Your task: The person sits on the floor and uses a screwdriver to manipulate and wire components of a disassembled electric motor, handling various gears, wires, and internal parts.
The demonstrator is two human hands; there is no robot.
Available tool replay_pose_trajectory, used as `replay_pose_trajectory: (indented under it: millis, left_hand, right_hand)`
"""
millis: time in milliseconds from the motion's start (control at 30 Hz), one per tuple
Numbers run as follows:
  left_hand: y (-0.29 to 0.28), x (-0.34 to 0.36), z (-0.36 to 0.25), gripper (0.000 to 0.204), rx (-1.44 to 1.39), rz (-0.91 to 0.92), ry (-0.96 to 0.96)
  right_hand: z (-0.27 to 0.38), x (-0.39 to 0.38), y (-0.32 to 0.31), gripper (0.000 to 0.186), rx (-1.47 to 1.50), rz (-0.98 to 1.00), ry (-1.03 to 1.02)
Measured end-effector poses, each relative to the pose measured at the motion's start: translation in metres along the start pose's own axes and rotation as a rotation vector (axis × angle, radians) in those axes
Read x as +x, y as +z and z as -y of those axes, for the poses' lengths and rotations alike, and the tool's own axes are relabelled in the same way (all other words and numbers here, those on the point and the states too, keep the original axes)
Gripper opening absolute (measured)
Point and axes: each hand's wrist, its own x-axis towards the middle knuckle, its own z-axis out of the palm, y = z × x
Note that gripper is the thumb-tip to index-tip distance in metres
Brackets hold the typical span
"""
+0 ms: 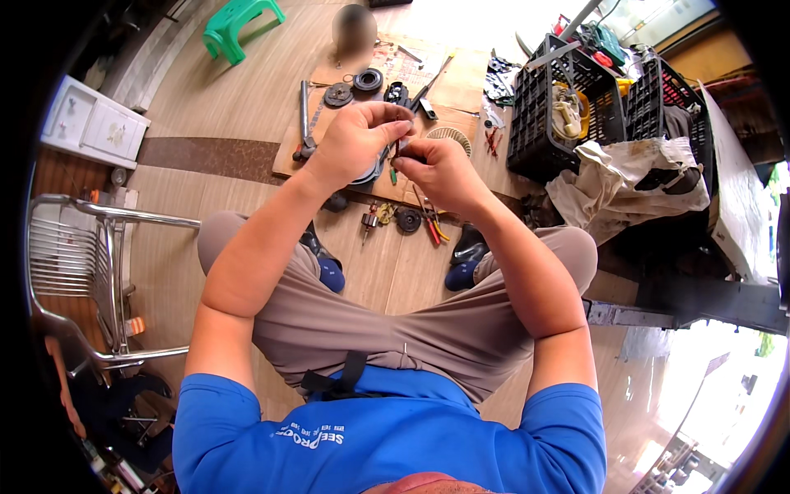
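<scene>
My left hand [358, 144] and my right hand [444, 171] meet in front of me above the work area. Both have thumb and fingers pinched together. A thin dark reddish piece [397, 149] shows between the fingertips, too small to name. Under the hands lies a cardboard sheet [461, 70], with a round dark-rimmed part partly hidden by my left hand. A hammer [305, 123] lies left of my left hand, near a toothed disc [337, 95] and a black ring-shaped part [368, 80]. Close to my right hand is a pale ribbed round part [451, 138].
Between my feet lie a motor armature [369, 221], a black round part [408, 220] and pliers with red and yellow handles [433, 226]. Black crates [535, 123] stand at right, with a pale cloth [617, 185]. A metal chair [107, 214] is at left, a green stool [234, 29] farther off.
</scene>
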Motion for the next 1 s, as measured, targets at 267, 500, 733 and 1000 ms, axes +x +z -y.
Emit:
replay_pose_trajectory:
  millis: [267, 500, 733, 1000]
  left_hand:
    - [-0.004, -0.002, -0.001, 0.012, -0.069, 0.056, -0.02]
    - [0.005, -0.002, 0.005, 0.014, 0.21, -0.148, 0.09]
    - [-0.001, -0.001, -0.001, 0.013, 0.056, 0.047, 0.026]
    - [-0.009, -0.002, 0.0, 0.013, -0.029, 0.059, -0.039]
  right_hand:
    - [-0.003, 0.0, -0.005, 0.017, 0.122, 0.09, 0.124]
    - [0.008, -0.004, 0.003, 0.015, -0.136, -0.035, -0.073]
    - [0.001, -0.001, 0.001, 0.016, 0.02, 0.038, 0.084]
    - [-0.003, 0.002, 0.001, 0.017, 0.121, 0.065, 0.108]
